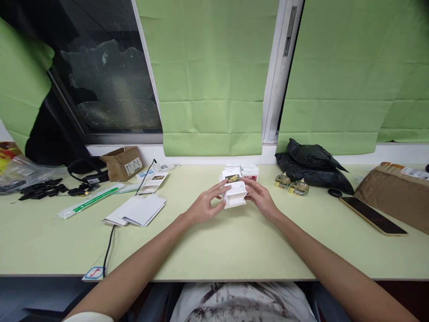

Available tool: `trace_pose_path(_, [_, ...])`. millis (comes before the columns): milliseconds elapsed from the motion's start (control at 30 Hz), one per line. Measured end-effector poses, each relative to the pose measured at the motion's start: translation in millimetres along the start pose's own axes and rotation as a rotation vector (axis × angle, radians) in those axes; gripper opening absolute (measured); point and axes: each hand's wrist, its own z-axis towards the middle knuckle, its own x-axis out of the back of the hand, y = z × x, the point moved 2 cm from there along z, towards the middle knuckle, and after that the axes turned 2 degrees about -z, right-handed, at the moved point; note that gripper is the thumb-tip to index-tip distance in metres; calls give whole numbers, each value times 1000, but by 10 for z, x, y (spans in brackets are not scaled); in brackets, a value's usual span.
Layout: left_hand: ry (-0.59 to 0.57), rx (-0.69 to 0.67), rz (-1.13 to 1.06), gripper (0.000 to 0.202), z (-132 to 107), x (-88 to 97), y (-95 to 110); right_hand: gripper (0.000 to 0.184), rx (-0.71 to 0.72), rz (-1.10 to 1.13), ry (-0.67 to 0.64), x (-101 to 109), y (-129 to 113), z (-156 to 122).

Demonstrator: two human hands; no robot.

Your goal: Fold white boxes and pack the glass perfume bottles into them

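Between my two hands is a small white cardboard box point(235, 190) with a dark picture panel on top and an open end with flaps facing me. My left hand point(207, 203) grips it from the left, thumb low and fingers along the upper side. From the right, my right hand point(260, 197) closes on it, with the index finger reaching over the top; some fingertips are hidden behind the box. Just behind stand more white boxes point(250, 171), one showing a red picture. Two ornate gold and glass bottles point(299, 188) lie to the right of my right hand.
Flat white card sheets point(144, 209) lie on the left beside a black cable point(109, 250). Farther left are a green-striped plastic sleeve point(90, 200) and an open brown box point(122, 163). A phone point(372, 215), a black bag point(311, 167) and a brown parcel point(395, 192) occupy the right.
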Motion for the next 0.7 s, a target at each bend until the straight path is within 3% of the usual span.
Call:
trace_pose_path(167, [30, 3, -8, 54, 7, 18, 5, 58, -119, 130, -147, 9, -2, -19])
trace_pose_path(367, [92, -11, 11, 51, 10, 59, -5, 71, -139, 143, -270, 12, -78, -45])
trace_pose_path(700, [184, -45, 1, 37, 45, 34, 34, 70, 36, -134, -101, -4, 57, 0])
